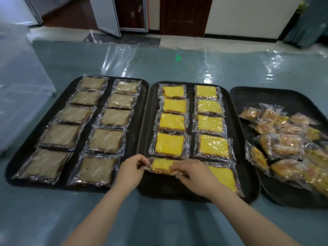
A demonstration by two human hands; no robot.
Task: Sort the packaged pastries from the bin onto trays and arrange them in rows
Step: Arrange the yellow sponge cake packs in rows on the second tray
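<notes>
Three black trays lie side by side on a blue-grey table. The left tray (pixel 140 96) holds two rows of wrapped brown cake slices (pixel 106 141). The middle tray (pixel 190 89) holds two rows of wrapped yellow cake slices (pixel 213 145). At the near end of its left row, both hands hold one wrapped yellow slice (pixel 162 166) just above the tray. My left hand (pixel 130 172) pinches its left edge. My right hand (pixel 192 176) grips its right side from above. The right tray (pixel 248 96) carries a loose heap of wrapped orange pastries (pixel 282 142).
A translucent plastic bin (pixel 21 82) stands at the table's left end. Clear plastic film covers the table (pixel 177 64) behind the trays. Beyond the table are an open door and a white wall. Bare table lies in front of the trays.
</notes>
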